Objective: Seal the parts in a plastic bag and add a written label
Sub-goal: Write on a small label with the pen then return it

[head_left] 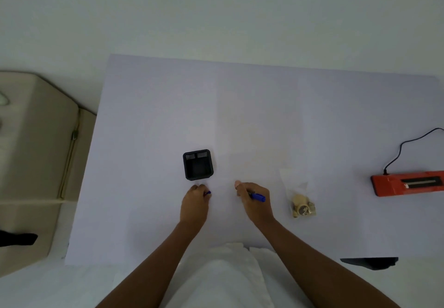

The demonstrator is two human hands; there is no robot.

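A clear plastic bag (300, 196) lies on the white table sheet (264, 115), with tan and metal parts (302, 207) bunched at its near end. To its left my right hand (252, 199) grips a blue marker (258, 197), whose rear end sticks out to the right. My left hand (195, 203) is closed around a small blue piece, apparently the marker's cap (208, 193), just in front of a black square tray (198, 164). The marker's tip is hidden by my fingers.
A red heat sealer (408, 183) with a black cable (406, 147) lies at the right edge. A beige cabinet (36, 151) stands to the left of the table. A dark object (370, 262) sits at the near right edge.
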